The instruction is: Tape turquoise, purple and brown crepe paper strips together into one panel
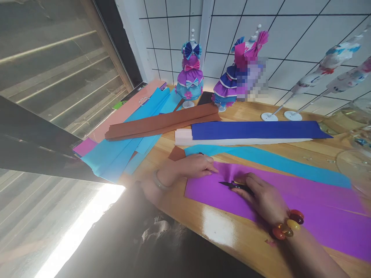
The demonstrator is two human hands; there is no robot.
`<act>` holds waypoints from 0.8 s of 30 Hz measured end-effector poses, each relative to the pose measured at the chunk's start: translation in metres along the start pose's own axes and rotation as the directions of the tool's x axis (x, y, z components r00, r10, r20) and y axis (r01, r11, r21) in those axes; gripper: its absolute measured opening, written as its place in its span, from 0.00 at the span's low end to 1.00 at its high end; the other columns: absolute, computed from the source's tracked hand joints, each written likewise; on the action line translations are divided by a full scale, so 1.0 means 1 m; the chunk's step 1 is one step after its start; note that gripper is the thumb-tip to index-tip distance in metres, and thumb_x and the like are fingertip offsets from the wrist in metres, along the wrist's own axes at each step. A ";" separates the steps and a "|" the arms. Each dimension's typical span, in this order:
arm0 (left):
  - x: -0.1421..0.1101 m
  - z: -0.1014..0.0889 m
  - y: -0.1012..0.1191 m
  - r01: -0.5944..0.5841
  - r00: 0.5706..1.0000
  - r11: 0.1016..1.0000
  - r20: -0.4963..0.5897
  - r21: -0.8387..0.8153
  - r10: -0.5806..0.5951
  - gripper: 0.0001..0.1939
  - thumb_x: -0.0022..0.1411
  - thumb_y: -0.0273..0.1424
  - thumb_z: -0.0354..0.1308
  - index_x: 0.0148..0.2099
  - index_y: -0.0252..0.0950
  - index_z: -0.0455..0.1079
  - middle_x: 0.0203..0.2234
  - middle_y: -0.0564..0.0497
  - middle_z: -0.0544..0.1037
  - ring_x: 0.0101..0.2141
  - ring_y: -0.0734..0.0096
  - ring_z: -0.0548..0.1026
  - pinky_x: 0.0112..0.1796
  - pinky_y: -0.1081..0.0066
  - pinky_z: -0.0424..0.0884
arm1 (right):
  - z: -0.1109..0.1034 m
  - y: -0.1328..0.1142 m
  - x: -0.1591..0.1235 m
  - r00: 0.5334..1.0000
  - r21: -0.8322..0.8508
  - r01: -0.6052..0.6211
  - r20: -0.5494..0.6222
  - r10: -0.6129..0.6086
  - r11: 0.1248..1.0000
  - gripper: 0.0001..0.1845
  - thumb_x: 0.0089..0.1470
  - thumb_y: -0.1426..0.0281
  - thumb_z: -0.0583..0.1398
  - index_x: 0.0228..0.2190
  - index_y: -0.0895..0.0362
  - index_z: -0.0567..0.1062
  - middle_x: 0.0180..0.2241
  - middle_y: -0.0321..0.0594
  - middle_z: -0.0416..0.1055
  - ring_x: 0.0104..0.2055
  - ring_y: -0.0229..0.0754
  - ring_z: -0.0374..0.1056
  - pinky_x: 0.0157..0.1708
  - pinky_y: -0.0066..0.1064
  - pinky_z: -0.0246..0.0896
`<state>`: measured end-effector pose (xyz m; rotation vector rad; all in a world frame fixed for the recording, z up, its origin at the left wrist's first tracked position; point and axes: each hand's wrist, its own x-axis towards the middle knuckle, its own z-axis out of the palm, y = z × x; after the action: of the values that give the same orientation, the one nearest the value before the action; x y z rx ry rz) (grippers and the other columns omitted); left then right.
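Observation:
A wide purple sheet [203, 188], paper or thin cloth, lies along the front of the wooden table, slightly rucked near its upper edge. My left hand [197, 165] is at that edge by the sheet's left end, fingers closed on it, the forefinger pointing right. In my right hand [256, 191] is a small pair of dark, pointed scissors [228, 185]; the tips point left and lie just over the sheet, close to my left fingertips. Their handles are mostly hidden in my palm. Just beyond the sheet runs a narrow light-blue strip [261, 154].
Behind are a folded dark-blue sheet [255, 130], a brown folded sheet [162, 121] and light-blue sheets [116, 154]. Two small dress forms in ruffled dresses [189, 79] [228, 83] stand by the tiled wall. Wrapped forms on white stands [269, 116] lean at right. The table's front edge [199, 231] is near me.

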<state>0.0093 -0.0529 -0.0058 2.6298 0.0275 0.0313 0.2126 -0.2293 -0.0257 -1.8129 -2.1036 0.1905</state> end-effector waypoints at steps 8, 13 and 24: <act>0.000 0.000 -0.001 -0.005 1.000 1.000 -0.006 -0.017 0.005 0.14 0.65 0.28 0.49 0.48 0.40 0.72 0.36 0.48 0.73 0.38 0.70 0.69 0.38 0.74 0.62 | -0.002 0.000 -0.003 0.999 0.007 -0.036 -0.001 0.036 0.999 0.14 0.57 0.57 0.54 0.36 0.54 0.71 0.36 0.40 0.72 0.36 0.41 0.70 0.35 0.32 0.64; 0.000 -0.001 0.000 0.011 1.000 1.000 0.000 -0.019 -0.011 0.14 0.65 0.28 0.49 0.49 0.40 0.72 0.36 0.49 0.73 0.39 0.70 0.69 0.39 0.73 0.62 | 0.000 -0.006 0.003 1.000 -0.006 -0.012 -0.001 0.012 1.000 0.15 0.57 0.57 0.54 0.36 0.54 0.70 0.35 0.40 0.71 0.36 0.41 0.70 0.34 0.32 0.64; -0.001 -0.002 0.000 0.018 1.000 0.999 0.007 -0.039 -0.018 0.14 0.64 0.27 0.49 0.48 0.41 0.72 0.35 0.50 0.73 0.40 0.69 0.69 0.39 0.73 0.62 | 0.004 -0.009 0.009 1.000 -0.020 0.002 -0.007 -0.003 1.000 0.16 0.57 0.56 0.53 0.34 0.55 0.70 0.33 0.40 0.72 0.33 0.41 0.70 0.33 0.32 0.64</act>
<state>0.0088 -0.0521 -0.0045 2.5899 0.0478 0.0161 0.2016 -0.2213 -0.0246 -1.8197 -2.1100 0.1619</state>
